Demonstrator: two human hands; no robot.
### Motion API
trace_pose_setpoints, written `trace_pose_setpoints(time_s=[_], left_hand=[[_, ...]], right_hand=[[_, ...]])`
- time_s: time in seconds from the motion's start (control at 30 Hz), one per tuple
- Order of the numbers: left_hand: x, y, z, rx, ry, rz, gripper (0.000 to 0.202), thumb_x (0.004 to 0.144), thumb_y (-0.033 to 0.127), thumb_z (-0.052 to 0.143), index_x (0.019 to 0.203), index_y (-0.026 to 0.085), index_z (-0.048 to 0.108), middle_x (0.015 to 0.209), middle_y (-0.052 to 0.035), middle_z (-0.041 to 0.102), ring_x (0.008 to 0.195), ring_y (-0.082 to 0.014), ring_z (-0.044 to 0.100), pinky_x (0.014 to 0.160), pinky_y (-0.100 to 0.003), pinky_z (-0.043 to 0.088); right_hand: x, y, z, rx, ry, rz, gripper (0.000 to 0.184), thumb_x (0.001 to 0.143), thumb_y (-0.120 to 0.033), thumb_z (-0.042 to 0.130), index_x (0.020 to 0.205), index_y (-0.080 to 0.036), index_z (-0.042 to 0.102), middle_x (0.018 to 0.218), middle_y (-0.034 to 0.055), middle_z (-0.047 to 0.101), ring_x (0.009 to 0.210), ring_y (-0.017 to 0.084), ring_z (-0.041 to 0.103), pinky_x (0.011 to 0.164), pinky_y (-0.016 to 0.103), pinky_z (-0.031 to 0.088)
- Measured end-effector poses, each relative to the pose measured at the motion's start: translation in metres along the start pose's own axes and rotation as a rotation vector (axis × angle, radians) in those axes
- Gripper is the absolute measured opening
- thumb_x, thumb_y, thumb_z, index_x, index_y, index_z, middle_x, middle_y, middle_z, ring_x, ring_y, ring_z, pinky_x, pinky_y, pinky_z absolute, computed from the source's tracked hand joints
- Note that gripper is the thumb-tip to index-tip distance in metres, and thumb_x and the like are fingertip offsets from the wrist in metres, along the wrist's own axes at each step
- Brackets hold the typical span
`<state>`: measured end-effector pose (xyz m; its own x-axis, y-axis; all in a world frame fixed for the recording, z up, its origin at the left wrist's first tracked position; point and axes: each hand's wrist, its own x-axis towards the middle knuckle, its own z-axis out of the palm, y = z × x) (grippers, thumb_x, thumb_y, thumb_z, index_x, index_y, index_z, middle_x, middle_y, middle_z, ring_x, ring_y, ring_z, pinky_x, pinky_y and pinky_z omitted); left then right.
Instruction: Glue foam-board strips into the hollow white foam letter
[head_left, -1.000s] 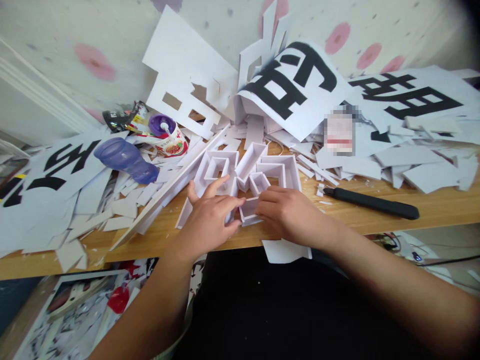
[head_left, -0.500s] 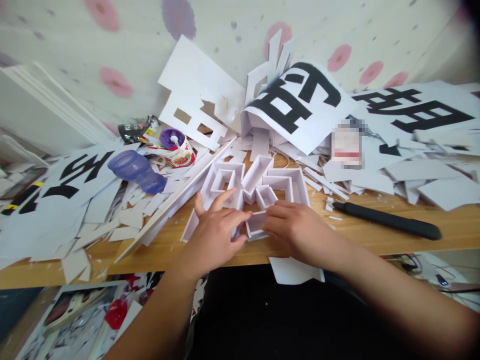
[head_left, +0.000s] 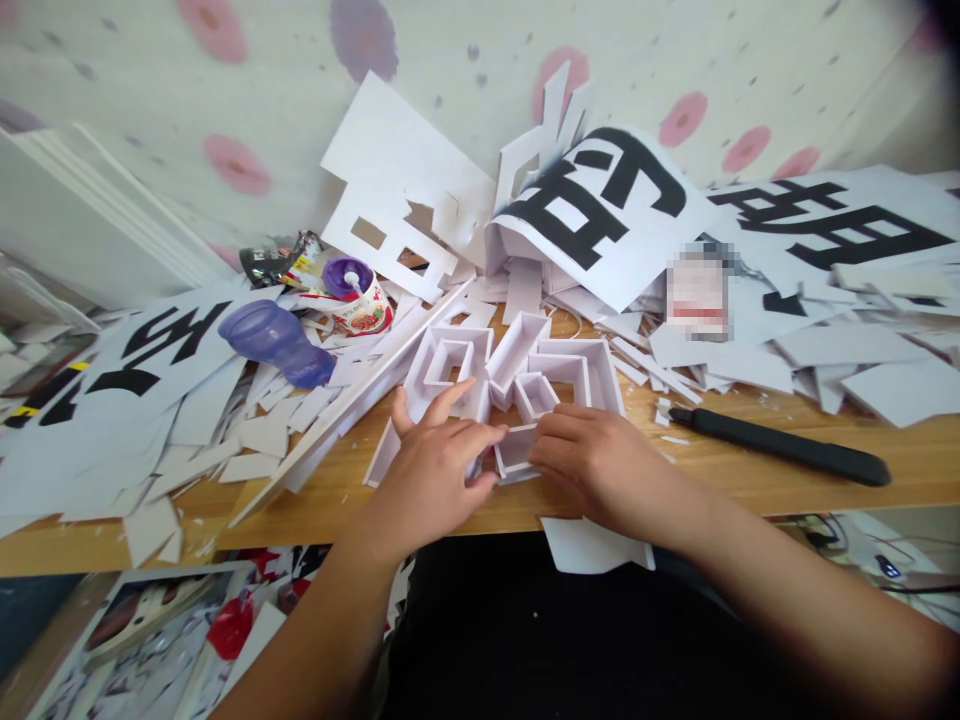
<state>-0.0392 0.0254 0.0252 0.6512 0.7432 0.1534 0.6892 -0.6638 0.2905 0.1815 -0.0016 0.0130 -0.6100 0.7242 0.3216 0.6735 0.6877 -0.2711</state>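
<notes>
A white foam-board structure of joined box-like cells (head_left: 517, 365) lies on the wooden table (head_left: 750, 480) near its front edge. My left hand (head_left: 439, 470) presses against the left side of its nearest small cell (head_left: 516, 452), fingers curled on the wall and forefinger stretched forward. My right hand (head_left: 592, 462) grips the right side of the same cell with bent fingers. Both hands pinch this cell between them.
A black knife-like tool (head_left: 787, 447) lies right of my hands. White scraps and sheets with large black characters (head_left: 592, 205) cover the back and sides. A purple cup (head_left: 274, 340) on its side and a glue bottle (head_left: 358, 295) sit at the left. A long white strip (head_left: 352, 395) runs diagonally.
The view has shifted slightly, so everything sits lower and further right in the picture. Both hands keep the same hold on the small cell.
</notes>
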Motion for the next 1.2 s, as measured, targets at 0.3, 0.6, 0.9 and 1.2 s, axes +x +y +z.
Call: trace_pose_setpoints(time_s=[0.3, 0.6, 0.9, 1.2], left_hand=[[-0.0011, 0.0003, -0.0004, -0.003, -0.004, -0.001, 0.032, 0.080, 0.012, 0.063, 0.109, 0.025, 0.065, 0.098, -0.0046, 0.077, 0.144, -0.0301, 0.036, 0.113, -0.069, -0.014], [-0.0013, 0.0010, -0.0004, -0.011, 0.003, -0.008, 0.032, 0.079, 0.011, 0.063, 0.107, 0.025, 0.066, 0.099, -0.0053, 0.077, 0.143, -0.0307, 0.038, 0.114, -0.069, -0.014], [-0.0004, 0.0006, -0.0006, -0.005, 0.000, -0.005, 0.033, 0.078, 0.010, 0.064, 0.108, 0.026, 0.064, 0.099, -0.0017, 0.077, 0.143, -0.0297, 0.037, 0.114, -0.069, -0.012], [0.0011, -0.0044, 0.0023, 0.034, 0.027, 0.011, 0.034, 0.077, 0.012, 0.063, 0.108, 0.026, 0.066, 0.107, -0.0068, 0.076, 0.139, -0.0350, 0.043, 0.113, -0.072, -0.010]], right_hand=[[0.0005, -0.0002, 0.0003, -0.012, -0.001, -0.004, 0.019, 0.090, -0.006, 0.052, 0.076, -0.016, 0.061, 0.080, 0.0034, 0.058, 0.073, 0.017, 0.045, 0.066, 0.030, 0.033], [0.0003, -0.0002, 0.0003, -0.027, 0.008, -0.015, 0.020, 0.091, -0.007, 0.051, 0.077, -0.016, 0.061, 0.079, 0.0035, 0.059, 0.072, 0.017, 0.046, 0.066, 0.030, 0.034], [0.0012, -0.0005, -0.0002, -0.018, 0.016, -0.017, 0.019, 0.090, -0.007, 0.052, 0.077, -0.016, 0.062, 0.079, 0.0033, 0.059, 0.071, 0.017, 0.046, 0.067, 0.030, 0.035], [0.0020, 0.0012, -0.0009, -0.033, 0.007, -0.025, 0.014, 0.091, -0.012, 0.054, 0.080, -0.017, 0.061, 0.081, 0.0025, 0.060, 0.072, 0.016, 0.047, 0.067, 0.030, 0.036]])
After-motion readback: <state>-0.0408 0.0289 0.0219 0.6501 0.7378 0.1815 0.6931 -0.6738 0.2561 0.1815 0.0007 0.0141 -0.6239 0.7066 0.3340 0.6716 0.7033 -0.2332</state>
